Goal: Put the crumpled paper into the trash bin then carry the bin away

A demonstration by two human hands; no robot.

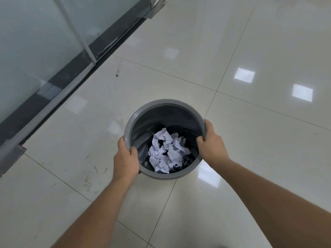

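A round grey trash bin (161, 104) is below me, over a glossy tiled floor. Crumpled white paper (167, 151) lies inside it on a dark liner. My left hand (126, 158) grips the bin's left rim, thumb inside and fingers outside. My right hand (210, 142) grips the right rim the same way. Whether the bin rests on the floor or hangs just above it, I cannot tell.
A frosted glass partition (35, 42) with a dark base strip and metal frame runs diagonally along the left. Shiny cream floor tiles (250, 122) spread to the right and ahead, with ceiling lights reflected in them.
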